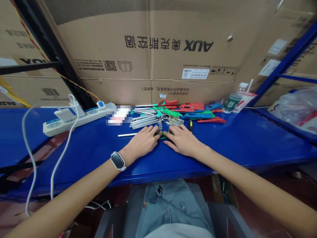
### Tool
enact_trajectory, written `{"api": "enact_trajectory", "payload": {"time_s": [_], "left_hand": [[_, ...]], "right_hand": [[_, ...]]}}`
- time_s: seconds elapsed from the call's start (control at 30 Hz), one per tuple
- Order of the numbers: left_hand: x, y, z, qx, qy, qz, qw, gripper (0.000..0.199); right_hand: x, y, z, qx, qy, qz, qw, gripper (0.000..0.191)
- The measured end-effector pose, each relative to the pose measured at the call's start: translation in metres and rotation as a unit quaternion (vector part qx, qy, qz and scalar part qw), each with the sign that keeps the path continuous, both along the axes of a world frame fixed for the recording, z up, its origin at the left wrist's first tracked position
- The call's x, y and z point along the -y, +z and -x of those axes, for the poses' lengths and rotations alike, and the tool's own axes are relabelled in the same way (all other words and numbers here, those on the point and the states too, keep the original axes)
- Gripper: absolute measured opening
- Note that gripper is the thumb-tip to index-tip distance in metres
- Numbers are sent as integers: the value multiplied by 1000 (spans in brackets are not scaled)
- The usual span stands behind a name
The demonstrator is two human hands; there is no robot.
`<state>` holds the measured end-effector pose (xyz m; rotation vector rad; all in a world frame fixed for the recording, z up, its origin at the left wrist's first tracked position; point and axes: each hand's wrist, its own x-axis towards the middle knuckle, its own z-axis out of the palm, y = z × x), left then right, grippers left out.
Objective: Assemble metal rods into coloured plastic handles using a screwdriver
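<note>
My left hand [144, 141] and my right hand [185, 141] meet at the front middle of the blue table, palms down with fingers bent. Between their fingertips is a green stick lighter [162, 136], mostly covered by the fingers. A silver metal tube [126, 135] sticks out to the left from behind my left hand and seems to belong to it. Just beyond lies a pile of silver lighter tubes [144, 122] with small clear and metal parts [175, 121]. A black and yellow screwdriver [190, 126] lies beside my right fingers.
Red lighter casings [189, 106] and blue ones [199, 115] lie behind the hands. A power strip [80, 122] with white cables is at left. A bottle [231, 102] and a cup with a straw [244, 101] stand back right, before a large cardboard box [158, 66].
</note>
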<state>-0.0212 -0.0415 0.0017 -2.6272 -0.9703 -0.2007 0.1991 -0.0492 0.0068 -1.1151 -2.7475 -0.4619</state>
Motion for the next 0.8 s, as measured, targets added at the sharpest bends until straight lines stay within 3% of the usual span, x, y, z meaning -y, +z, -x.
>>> {"api": "enact_trajectory", "payload": {"time_s": [0.1, 0.2, 0.33, 0.57, 0.7, 0.8], "left_hand": [[-9, 6, 14, 96, -22, 50, 994, 39], [-20, 13, 35, 200, -17, 151, 968, 36], [-29, 17, 57, 231, 16, 259, 938, 31], [-32, 16, 57, 237, 12, 314, 919, 17], [-32, 16, 55, 242, 10, 331, 912, 16], [-32, 15, 55, 245, 7, 331, 911, 16]], "right_hand": [[-1, -1, -2, -9, 0, 3, 1000, 43], [-2, -1, -6, -16, 3, 10, 1000, 43], [-2, 2, -9, -26, 0, 23, 999, 45], [-19, 11, 13, -88, 32, 28, 995, 42], [-36, 0, 32, -94, 86, 84, 988, 26], [-39, -12, 37, -128, 102, 79, 983, 26]]}}
